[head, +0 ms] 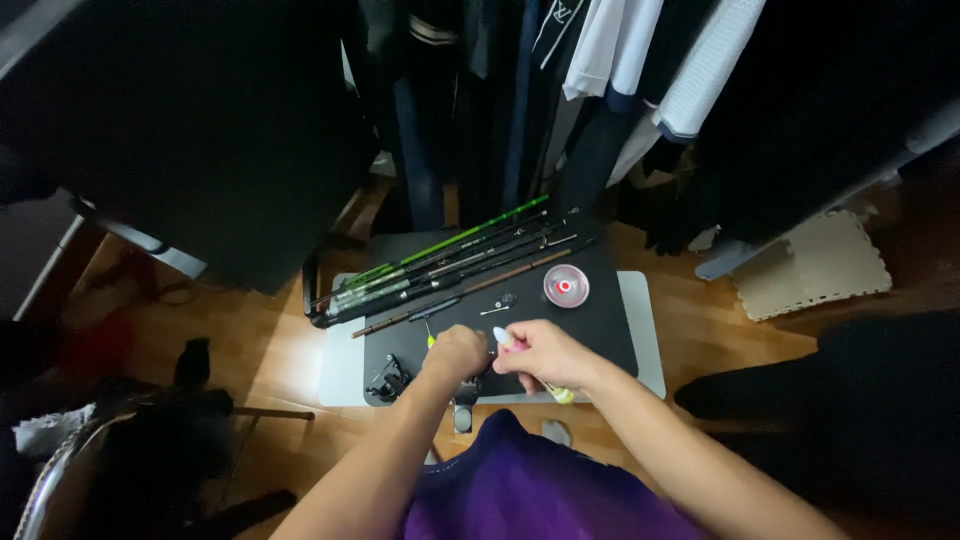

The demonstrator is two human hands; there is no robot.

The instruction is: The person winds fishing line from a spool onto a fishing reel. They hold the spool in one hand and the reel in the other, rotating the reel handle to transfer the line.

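Note:
My left hand (455,352) and my right hand (545,352) meet over the near edge of a black mat (600,320) on a small grey table (640,330). My right hand is closed on a slim tube-like tool with a white tip (501,336) and a yellowish end (560,394). My left hand is closed around a small dark part, too hidden to identify. A bundle of fishing rod sections (440,265), green and black, lies across the mat's far side. A round spool with a red centre (566,286) sits at the mat's right rear.
A dark fishing reel (388,380) rests at the mat's near left corner. Small metal parts (500,305) lie mid-mat. Hanging clothes (600,60) crowd the space behind the table. A foam floor tile (815,265) lies at right, dark bags at left.

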